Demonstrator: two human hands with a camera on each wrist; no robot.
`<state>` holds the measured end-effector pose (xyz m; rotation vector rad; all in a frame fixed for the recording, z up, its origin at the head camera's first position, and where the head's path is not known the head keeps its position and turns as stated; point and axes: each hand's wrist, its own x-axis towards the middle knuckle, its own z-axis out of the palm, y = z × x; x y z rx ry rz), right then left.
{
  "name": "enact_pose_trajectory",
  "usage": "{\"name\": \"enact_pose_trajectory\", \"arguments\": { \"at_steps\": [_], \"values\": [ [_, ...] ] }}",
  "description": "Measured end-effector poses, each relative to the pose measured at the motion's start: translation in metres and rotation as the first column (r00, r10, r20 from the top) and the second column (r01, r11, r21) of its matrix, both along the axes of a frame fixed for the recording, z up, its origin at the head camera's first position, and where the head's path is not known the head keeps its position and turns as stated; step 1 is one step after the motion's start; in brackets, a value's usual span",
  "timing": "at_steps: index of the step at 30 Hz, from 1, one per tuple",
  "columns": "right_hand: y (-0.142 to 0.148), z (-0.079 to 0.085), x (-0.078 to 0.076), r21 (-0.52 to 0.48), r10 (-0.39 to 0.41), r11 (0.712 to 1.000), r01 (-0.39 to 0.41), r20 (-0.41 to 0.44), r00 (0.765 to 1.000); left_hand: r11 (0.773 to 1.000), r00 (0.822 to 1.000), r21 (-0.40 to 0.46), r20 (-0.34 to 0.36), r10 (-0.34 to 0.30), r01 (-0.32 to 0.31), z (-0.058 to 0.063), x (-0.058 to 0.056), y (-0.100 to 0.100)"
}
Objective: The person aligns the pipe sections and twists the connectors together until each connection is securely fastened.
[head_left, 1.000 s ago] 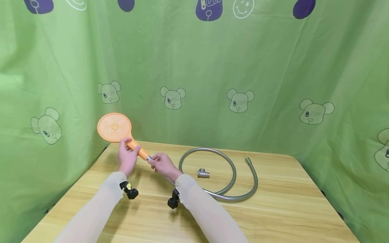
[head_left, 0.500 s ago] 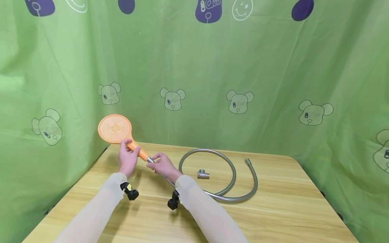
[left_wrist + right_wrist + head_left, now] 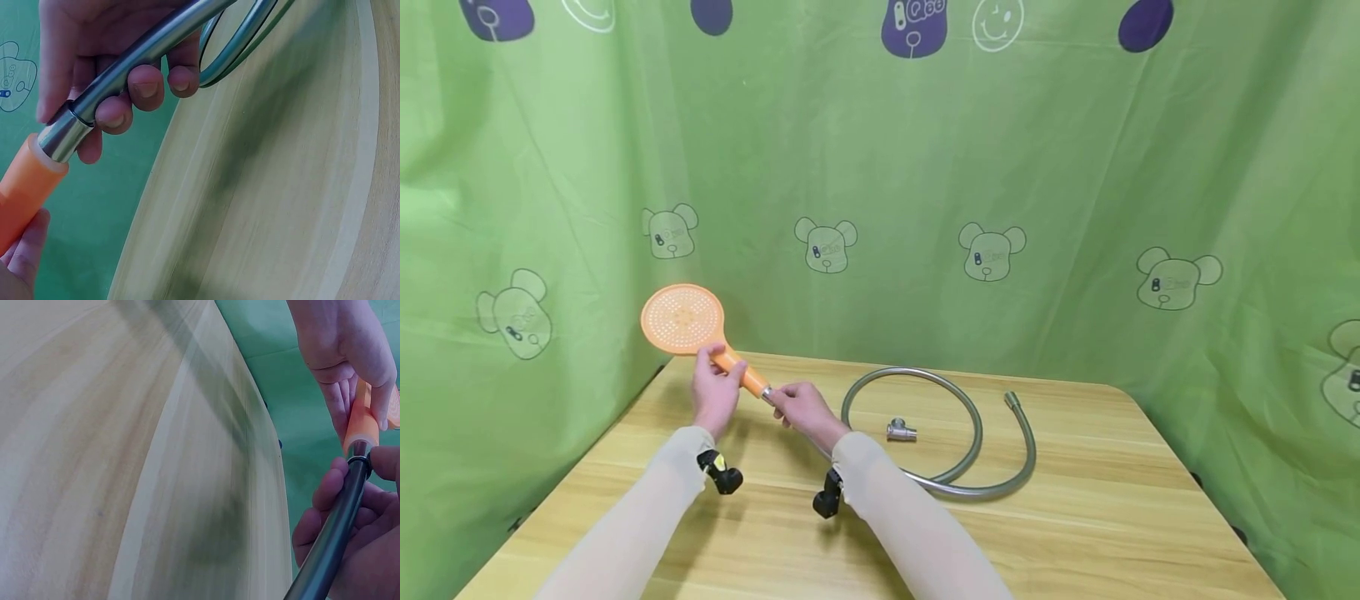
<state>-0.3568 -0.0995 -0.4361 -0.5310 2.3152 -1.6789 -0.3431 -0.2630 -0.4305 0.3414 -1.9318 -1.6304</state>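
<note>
Head | hose [image 3: 973,492] partly behind right fingers [image 3: 786,397] | orange handle [image 3: 752,381] partly behind left fingers [image 3: 703,358]

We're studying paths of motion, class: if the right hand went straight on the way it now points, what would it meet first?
The right hand would likely meet the orange shower handle first, just past the metal hose end it grips; exact depth is hard to judge.
</note>
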Motion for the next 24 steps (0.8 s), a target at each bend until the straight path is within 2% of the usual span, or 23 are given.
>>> {"name": "enact_pose_trajectory", "arguments": {
  "at_steps": [12, 18, 24],
  "values": [
    [0.0013, -0.0017, 0.0007, -0.035, -0.007, 0.999, 0.006, -0.016, 1.0, 1.0, 0.999, -0.023, 0.034, 0.009, -0.008, 0.0019, 0.0017, 0.0024],
    [0.0014, 0.0003, 0.0001, 0.002, 0.024, 1.0, -0.024, -0.03, 0.999, 1.0, 1.0, -0.014, 0.029, 0.011, -0.011, 0.0023, 0.0024, 0.0007],
    [0.001, -0.0002, 0.0003, 0.012, 0.007, 1.0, -0.007, -0.006, 1.0, 1.0, 1.0, -0.012, 0.027, 0.001, -0.001, 0.0026, 0.0028, 0.0008]
  ]
}}
